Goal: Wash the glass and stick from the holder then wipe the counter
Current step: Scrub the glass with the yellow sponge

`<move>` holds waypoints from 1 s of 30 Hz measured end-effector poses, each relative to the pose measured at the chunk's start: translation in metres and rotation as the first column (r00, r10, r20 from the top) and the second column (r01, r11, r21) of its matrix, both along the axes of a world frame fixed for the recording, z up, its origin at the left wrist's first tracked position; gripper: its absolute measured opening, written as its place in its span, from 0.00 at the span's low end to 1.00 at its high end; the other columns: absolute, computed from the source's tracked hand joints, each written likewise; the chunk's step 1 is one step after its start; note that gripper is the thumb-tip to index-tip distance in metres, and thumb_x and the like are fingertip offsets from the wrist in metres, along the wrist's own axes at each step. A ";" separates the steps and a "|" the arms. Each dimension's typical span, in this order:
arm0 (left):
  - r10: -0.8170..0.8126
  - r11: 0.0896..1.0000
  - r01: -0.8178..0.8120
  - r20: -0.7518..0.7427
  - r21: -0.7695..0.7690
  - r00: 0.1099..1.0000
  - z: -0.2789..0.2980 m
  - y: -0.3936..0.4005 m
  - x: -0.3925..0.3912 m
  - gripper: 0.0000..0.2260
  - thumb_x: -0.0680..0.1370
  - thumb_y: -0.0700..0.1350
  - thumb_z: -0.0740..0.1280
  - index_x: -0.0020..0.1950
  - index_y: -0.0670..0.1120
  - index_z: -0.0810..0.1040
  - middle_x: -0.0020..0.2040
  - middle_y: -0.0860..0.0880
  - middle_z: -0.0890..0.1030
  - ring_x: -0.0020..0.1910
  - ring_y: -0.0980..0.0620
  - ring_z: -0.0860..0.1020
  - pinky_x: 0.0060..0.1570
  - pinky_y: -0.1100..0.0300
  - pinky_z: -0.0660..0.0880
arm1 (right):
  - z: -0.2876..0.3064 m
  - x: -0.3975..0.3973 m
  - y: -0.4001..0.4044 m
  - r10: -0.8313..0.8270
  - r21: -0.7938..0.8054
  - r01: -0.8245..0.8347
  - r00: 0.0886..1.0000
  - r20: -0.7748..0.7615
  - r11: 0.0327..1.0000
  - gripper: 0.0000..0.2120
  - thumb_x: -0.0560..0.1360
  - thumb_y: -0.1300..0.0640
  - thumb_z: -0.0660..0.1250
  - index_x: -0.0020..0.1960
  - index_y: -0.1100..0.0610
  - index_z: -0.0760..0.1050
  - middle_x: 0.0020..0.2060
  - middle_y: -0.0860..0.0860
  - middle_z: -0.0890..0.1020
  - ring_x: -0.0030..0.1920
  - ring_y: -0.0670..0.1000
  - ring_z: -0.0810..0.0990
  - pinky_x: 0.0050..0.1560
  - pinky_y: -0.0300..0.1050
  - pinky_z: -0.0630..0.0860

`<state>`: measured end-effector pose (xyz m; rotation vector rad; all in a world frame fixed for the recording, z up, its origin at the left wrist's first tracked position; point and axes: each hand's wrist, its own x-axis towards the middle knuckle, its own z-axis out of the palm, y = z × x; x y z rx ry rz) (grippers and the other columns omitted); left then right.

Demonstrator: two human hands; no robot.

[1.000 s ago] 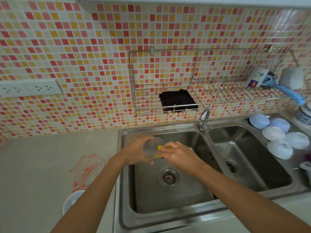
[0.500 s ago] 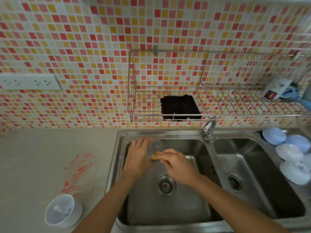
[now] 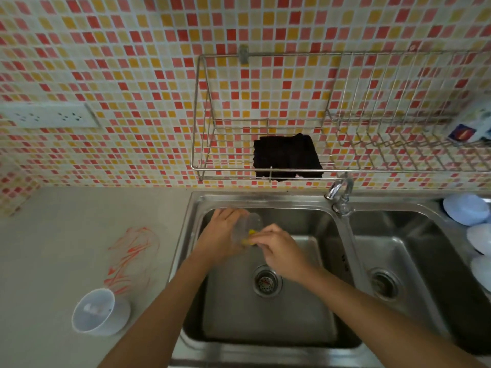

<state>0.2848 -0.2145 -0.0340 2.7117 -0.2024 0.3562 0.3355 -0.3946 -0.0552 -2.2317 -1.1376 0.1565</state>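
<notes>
My left hand (image 3: 221,239) clamped on glass (image 3: 248,225) over left sink (image 3: 305,309); right hand (image 3: 281,249) pinching yellow sponge (image 3: 248,238) against it. Risk I see: wet glass slips, cracks on steel.

A mosaic wall (image 3: 132,49) of red, orange, yellow and cream tiles is filling the upper half of the view. A white socket strip (image 3: 49,116) is sitting on it at the left, and a wire rack (image 3: 398,166) is hanging at the right. Below, a pale grey desk (image 3: 66,221) is stretching leftward from a steel double sink (image 3: 342,235), whose tap (image 3: 340,192) is standing at the divider. Soft, even light is falling everywhere.
</notes>
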 end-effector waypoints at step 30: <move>0.073 0.991 -0.103 -0.302 -0.084 0.951 0.006 -0.007 -0.019 0.37 0.64 0.45 0.78 0.70 0.47 0.69 0.66 0.50 0.73 0.66 0.51 0.69 0.65 0.63 0.60 | -0.003 0.007 -0.028 0.241 -0.039 -0.240 0.930 0.278 0.970 0.16 0.69 0.66 0.69 0.55 0.55 0.82 0.50 0.47 0.84 0.52 0.53 0.77 0.52 0.46 0.78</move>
